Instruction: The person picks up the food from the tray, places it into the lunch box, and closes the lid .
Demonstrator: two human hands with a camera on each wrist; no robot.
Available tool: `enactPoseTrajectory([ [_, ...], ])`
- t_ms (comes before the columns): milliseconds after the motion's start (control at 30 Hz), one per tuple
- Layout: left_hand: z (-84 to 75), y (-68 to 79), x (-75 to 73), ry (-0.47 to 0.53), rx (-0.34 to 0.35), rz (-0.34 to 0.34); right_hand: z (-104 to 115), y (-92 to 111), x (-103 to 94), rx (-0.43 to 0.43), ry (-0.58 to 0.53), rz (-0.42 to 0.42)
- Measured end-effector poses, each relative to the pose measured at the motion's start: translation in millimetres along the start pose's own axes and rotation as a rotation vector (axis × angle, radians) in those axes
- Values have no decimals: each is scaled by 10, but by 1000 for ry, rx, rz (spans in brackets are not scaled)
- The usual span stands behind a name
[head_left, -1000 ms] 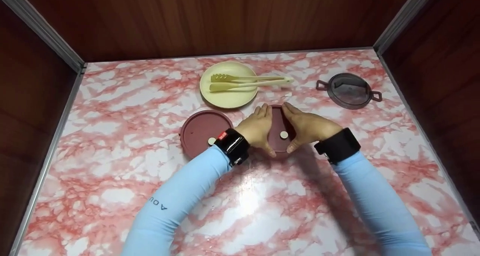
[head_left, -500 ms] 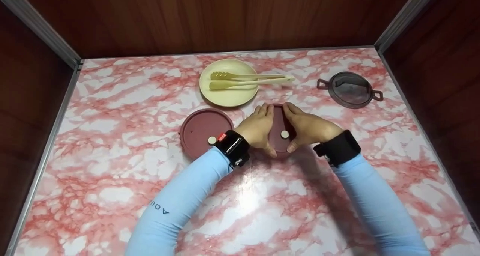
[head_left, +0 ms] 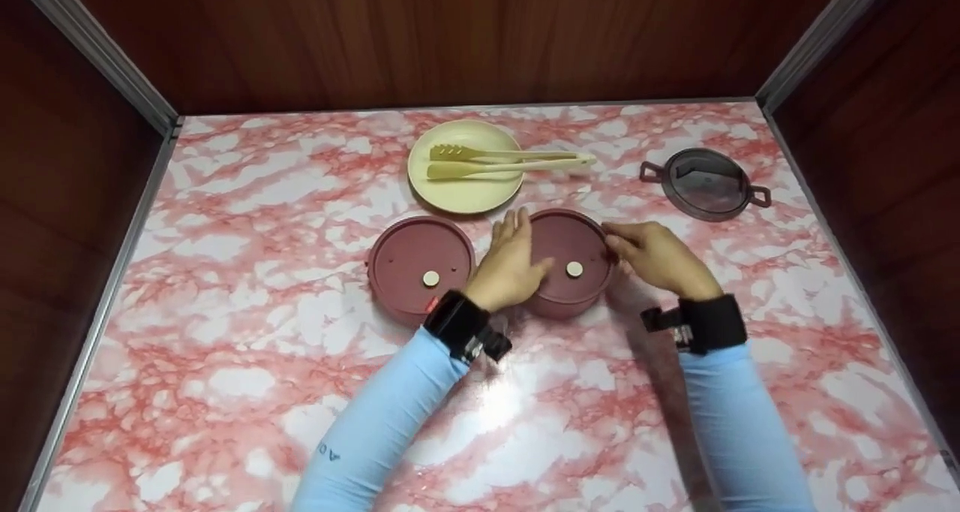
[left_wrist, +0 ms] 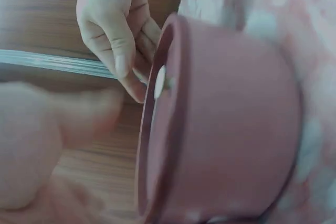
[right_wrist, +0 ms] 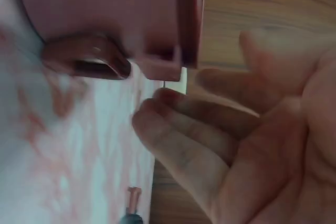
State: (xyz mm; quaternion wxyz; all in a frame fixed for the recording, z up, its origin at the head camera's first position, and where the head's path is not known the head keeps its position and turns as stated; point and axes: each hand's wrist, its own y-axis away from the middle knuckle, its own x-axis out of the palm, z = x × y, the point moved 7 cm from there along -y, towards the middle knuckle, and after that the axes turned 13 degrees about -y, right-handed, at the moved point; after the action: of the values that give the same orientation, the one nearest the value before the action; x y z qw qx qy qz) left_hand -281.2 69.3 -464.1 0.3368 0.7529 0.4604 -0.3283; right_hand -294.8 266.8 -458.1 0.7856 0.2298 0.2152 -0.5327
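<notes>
Two maroon pots with sunken lids and pale round knobs stand side by side on the table. Beside the rim of the right pot (head_left: 555, 238) is my left hand (head_left: 510, 268), its fingers extended and its thumb over the lid edge. My right hand (head_left: 660, 257) is at that pot's right rim, fingers loosely bent and holding nothing. In the right wrist view, its fingertips (right_wrist: 149, 121) lie just off the lid's tab (right_wrist: 160, 69), above the side handle (right_wrist: 86, 56). The left pot (head_left: 409, 253) sits behind my left wrist. Whether my left fingers touch the rim, I cannot tell.
A pale yellow plate (head_left: 465, 197) stands behind the pots, with yellow-green tongs (head_left: 510, 163) lying across it, handle end past the rim. At the back right is a small dark two-handled pot (head_left: 705, 185). Wooden walls (head_left: 465, 39) enclose the back and sides of the marbled table.
Both hands have spread from over the right pot's lid: the right hand moved right to the rim, the left drew slightly left. More of the lid shows. The pots stay in place.
</notes>
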Motion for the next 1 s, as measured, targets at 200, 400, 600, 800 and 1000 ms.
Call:
enactPoseTrajectory([
  [200, 112, 52, 178, 116, -15, -155, -139, 70, 74, 81, -145, -130],
  [400, 213, 109, 272, 242, -28, -297, -215, 100, 110, 139, -237, -195],
  [600, 278, 175, 345, 346, -55, -348, -227, 110, 120, 140, -304, -253],
  [800, 339, 176, 414, 375, -81, -323, -264, 150, 106, 157, -386, -315],
  [1000, 408, 200, 438, 396, -86, -342, -303, 150, 149, 199, -428, -310],
])
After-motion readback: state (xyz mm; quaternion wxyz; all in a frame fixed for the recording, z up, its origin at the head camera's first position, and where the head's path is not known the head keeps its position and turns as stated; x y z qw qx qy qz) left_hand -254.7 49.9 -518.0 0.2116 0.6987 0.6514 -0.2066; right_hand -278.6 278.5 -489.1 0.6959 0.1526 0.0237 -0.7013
